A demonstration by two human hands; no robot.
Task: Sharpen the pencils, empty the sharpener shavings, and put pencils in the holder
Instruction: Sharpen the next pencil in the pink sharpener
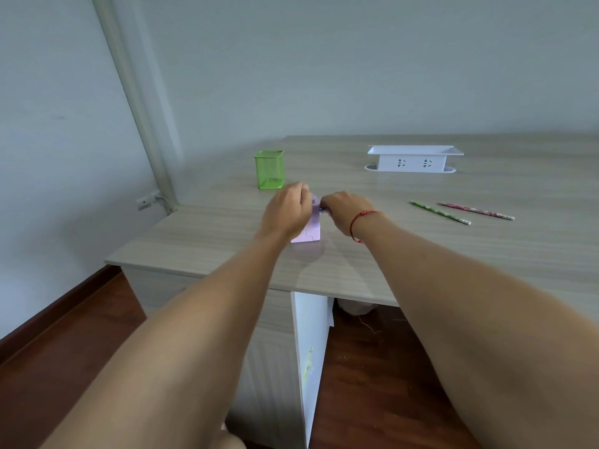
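Observation:
A pale purple sharpener (310,231) stands on the wooden desk (421,254) near its left front part. My left hand (287,211) grips the sharpener from the left and covers most of its top. My right hand (345,212) is curled right beside it, pinching a small blue piece (323,209) at the sharpener's upper right side. What that piece is cannot be told. A green mesh holder (269,169) stands empty behind my left hand. Two patterned pencils, one green (439,212) and one pink (475,211), lie on the desk to the right.
A white socket box (413,159) with a tray top sits at the back of the desk. The desk's left edge and front edge are close to the sharpener. A white bag (355,305) shows under the desk, above a dark wooden floor.

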